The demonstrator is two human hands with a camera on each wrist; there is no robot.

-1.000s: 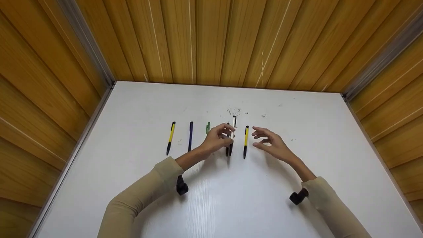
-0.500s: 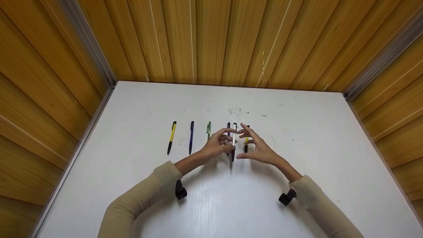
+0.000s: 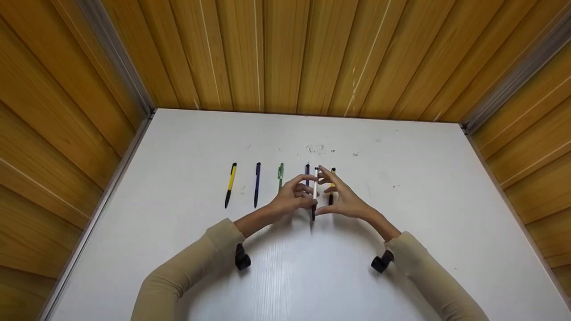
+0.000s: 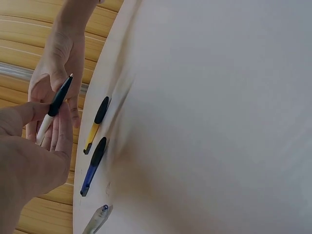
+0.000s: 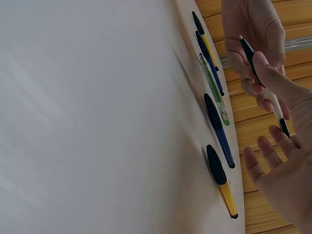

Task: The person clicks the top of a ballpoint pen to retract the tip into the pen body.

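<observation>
In the head view, a white pen with a black grip (image 3: 315, 189) is held above the table between my two hands. My left hand (image 3: 292, 196) pinches its barrel between thumb and fingers. From the other side my right hand (image 3: 345, 196) holds it, thumb at the black grip and index finger by the top end. The right wrist view shows that thumb lying over the pen (image 5: 274, 105), with the other fingers spread. Beneath the hands lie a dark blue pen (image 3: 307, 169) and a yellow-and-black pen (image 3: 333, 183), both partly hidden.
Further left on the white table (image 3: 187, 178) lie a yellow-and-black pen (image 3: 230, 185), a dark blue pen (image 3: 257, 185) and a green pen (image 3: 280, 171), its lower part behind the left hand. Wood-look panels (image 3: 285, 58) stand behind the table and at both sides.
My right hand has moved left, over the yellow pen, and onto the white pen. The white pen, in my left hand, has come slightly nearer to the person.
</observation>
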